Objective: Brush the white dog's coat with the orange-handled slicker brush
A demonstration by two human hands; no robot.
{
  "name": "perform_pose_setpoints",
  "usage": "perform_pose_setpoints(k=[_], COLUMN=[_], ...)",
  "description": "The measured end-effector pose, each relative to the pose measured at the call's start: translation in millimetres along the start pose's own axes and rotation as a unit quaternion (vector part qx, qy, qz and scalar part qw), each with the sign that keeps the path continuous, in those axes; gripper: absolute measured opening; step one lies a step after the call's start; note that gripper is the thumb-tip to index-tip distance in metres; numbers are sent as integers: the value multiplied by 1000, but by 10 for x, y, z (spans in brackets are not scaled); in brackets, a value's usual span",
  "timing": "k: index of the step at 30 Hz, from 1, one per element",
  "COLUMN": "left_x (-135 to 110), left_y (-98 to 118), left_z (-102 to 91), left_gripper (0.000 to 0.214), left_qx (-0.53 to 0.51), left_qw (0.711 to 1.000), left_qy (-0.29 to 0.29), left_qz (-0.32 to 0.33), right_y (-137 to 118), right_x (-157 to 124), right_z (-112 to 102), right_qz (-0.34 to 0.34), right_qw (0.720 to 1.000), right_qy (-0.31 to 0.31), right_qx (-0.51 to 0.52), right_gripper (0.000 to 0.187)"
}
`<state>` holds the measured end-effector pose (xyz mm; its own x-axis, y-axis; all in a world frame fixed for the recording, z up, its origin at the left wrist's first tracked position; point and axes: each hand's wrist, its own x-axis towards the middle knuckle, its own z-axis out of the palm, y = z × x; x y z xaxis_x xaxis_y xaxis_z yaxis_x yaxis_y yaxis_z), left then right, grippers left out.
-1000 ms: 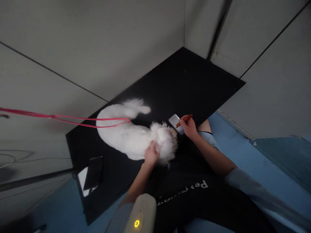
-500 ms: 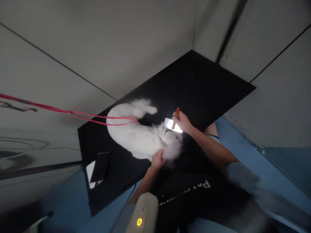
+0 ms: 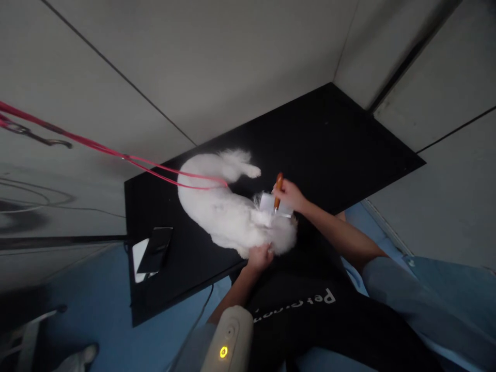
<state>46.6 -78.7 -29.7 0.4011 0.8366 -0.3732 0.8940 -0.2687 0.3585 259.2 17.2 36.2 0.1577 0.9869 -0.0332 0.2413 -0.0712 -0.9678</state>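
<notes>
Head view, from the left: a metal clip (image 3: pixel 42 137) hangs beside a red cord (image 3: pixel 87 142), which slants down and ends in a loop about the dog's body. A phone (image 3: pixel 155 250) lies partly over a white object (image 3: pixel 138 261) on the left end of the black desk (image 3: pixel 310 139). The white dog (image 3: pixel 220 206) lies curved on the desk near its front edge, its head toward the right and one leg stretched out at the far side. In the foreground stands a pale device (image 3: pixel 230 330) with a lit yellow ring. The left hand (image 3: pixel 259 257) is at the near side of the dog's head, its fingers curled nearly closed on the fur there. Next comes the brush (image 3: pixel 278 188), handle tilted up, its pale flat end against the fur at the far side of the head. The right hand (image 3: pixel 290 195) has its fingers closed around the brown handle. Below is a black apron (image 3: pixel 310 325) with white lettering; blue floor (image 3: pixel 375 230) shows at the right.
</notes>
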Motion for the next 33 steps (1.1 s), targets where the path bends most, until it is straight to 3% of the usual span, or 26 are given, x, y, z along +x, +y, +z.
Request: perform_pose_setpoints(k=[2, 6, 10, 14, 18, 19, 21, 23, 24, 26, 29, 31, 33], left_x=[5, 9, 13, 17, 6, -4, -41, -98, -127, -158, -63, 113, 350], left_y=[27, 93, 116, 63, 4, -1, -11, -54, -98, -239, -504, -627, -668], left_z=[-27, -51, -27, 11, 70, 88, 117, 115, 94, -2, -256, -446, -606], left_gripper=[24, 21, 19, 14, 14, 15, 16, 21, 22, 22, 42, 54, 59], left_qx=[19, 40, 35, 17, -29, -43, -77, -123, -149, -201, -291, -366, -427], left_qw=[999, 998, 999, 999, 996, 995, 991, 982, 974, 942, 852, 822, 805], left_qy=[-30, -49, -10, 22, 69, 77, 91, 120, 154, 266, 417, 410, 387], left_qz=[14, 13, 16, 32, 52, 56, 67, 79, 75, 19, -123, -150, -144], right_y=[3, 17, 86, 175, 242, 252, 271, 291, 301, 319, 355, 411, 502], right_x=[-17, -123, -168, -139, -90, -86, -42, 92, 190, 393, 527, 448, 278], right_z=[-27, -35, -69, -173, -280, -273, -221, -165, -148, -130, -92, -60, -50], right_qz=[7, 15, 24, 21, 30, 16, 14, 73, 122, 230, 348, 374, 375], right_qw=[998, 998, 998, 999, 988, 990, 996, 987, 975, 935, 849, 818, 815], right_qy=[61, -63, 50, -34, 144, 135, 32, -35, -35, -60, -220, -285, -294], right_qx=[-11, -11, 1, 32, 40, 48, 83, 141, 181, 265, 332, 332, 330], right_gripper=[12, 12, 14, 21, 22, 23, 24, 25, 26, 23, 12, 7, 5])
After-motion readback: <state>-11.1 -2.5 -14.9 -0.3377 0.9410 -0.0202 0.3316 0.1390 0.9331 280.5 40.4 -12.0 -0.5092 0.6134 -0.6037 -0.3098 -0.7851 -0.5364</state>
